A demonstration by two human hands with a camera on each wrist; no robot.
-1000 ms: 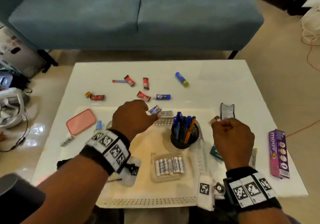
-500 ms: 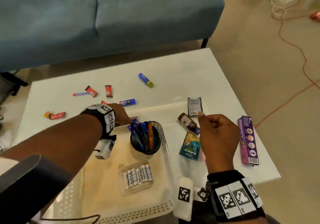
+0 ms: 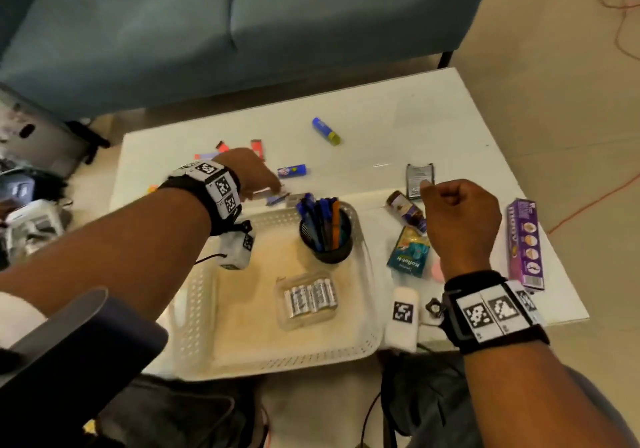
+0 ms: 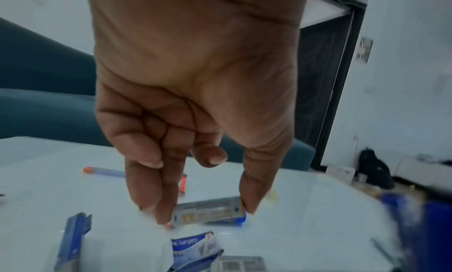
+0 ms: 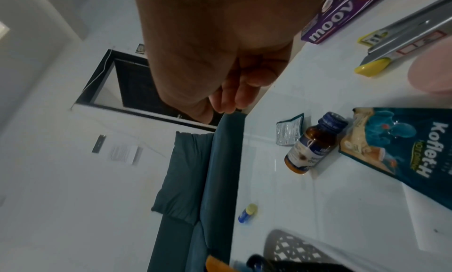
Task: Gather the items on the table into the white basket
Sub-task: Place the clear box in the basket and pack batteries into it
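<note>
The white basket (image 3: 277, 357) at the table's near side holds a black pen cup (image 3: 325, 239) and a clear battery pack (image 3: 310, 297). My left hand (image 3: 273, 189) reaches past the basket's far rim. In the left wrist view its fingers and thumb (image 4: 205, 216) pinch the two ends of a small silver-and-blue pack (image 4: 210, 211) lying on the table. My right hand (image 3: 446, 198) hovers as an empty fist above a brown bottle (image 3: 407, 210), with a silver sachet (image 3: 419, 179) just beyond it. The right wrist view shows those curled fingers (image 5: 234, 94) holding nothing.
A teal Koflet-H sachet (image 3: 408, 251) and a purple moov box (image 3: 524, 243) lie right of the basket. Further back lie a blue tube (image 3: 292, 171), a blue glue stick (image 3: 326, 131) and red wrappers (image 3: 257, 146). A blue staples box (image 4: 193, 247) lies by the left hand. A blue sofa (image 3: 242, 24) stands behind.
My left hand has gone forward past the basket's far rim and down onto the silver-and-blue pack. The right hand stays curled over the bottle. My head has turned, shifting the view.
</note>
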